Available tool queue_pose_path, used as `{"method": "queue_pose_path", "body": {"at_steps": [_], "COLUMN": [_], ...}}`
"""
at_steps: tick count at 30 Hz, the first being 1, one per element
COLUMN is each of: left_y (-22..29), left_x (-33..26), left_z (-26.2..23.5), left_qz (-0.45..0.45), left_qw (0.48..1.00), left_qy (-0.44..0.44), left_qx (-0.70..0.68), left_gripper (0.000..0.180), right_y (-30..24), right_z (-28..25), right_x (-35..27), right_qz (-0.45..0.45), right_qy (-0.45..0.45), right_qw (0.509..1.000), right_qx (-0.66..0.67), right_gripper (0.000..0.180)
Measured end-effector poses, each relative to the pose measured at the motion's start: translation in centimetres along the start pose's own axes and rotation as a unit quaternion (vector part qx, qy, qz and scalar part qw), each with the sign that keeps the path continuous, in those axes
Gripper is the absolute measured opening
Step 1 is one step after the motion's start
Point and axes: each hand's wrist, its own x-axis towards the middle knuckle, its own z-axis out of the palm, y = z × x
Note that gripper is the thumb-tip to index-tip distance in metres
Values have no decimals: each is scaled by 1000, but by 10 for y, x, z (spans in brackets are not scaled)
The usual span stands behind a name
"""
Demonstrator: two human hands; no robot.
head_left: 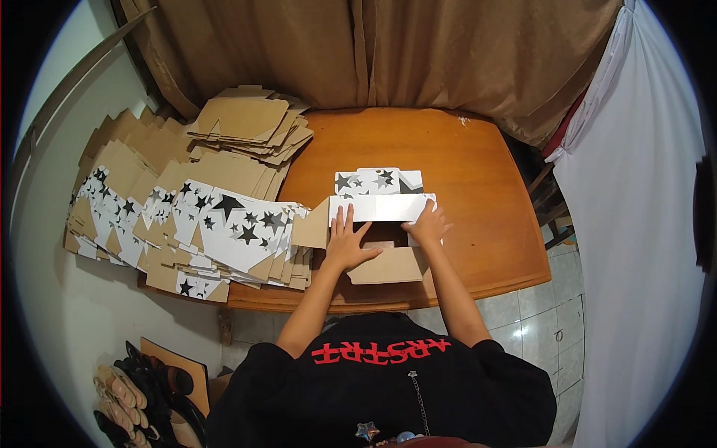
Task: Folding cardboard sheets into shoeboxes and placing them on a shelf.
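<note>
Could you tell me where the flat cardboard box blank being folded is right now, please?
In the head view, the white star-printed cardboard box blank lies mid-table on the round wooden table, under both hands, right of the heap of flat blanks.

Hands (349, 243) flat on, apparently, half-folded box (377, 224)

I see my workspace in even, moderately bright indoor light that seems to come from above. The wooden table (478, 172) glows warm orange with a soft sheen, no harsh glare. My left hand (346, 245) and right hand (428, 224) cast only faint, short shadows on the cardboard box (381, 224). The centre is sharp. The fisheye lens bends straight edges toward the rim, and a black ring frames the view. The floor at lower left falls dim and slightly soft, and the white cloth (642, 209) at right looks pale, nearly washed out.
</note>
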Motion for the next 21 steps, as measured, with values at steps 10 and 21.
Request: {"method": "queue_pose_path", "body": {"at_steps": [10, 21], "left_y": [-36, 11], "left_x": [-28, -14], "left_z": [-40, -7], "left_qz": [-254, 37], "left_qw": [914, 970], "left_qy": [317, 189], "left_qx": [23, -146], "left_gripper": [52, 59], "right_y": [3, 3], "right_z": [12, 9], "right_x": [-5, -10], "right_qz": [-20, -58], "right_qy": [69, 86], "right_qw": [997, 995], "right_qx": [-13, 2], "right_gripper": [94, 90]}}
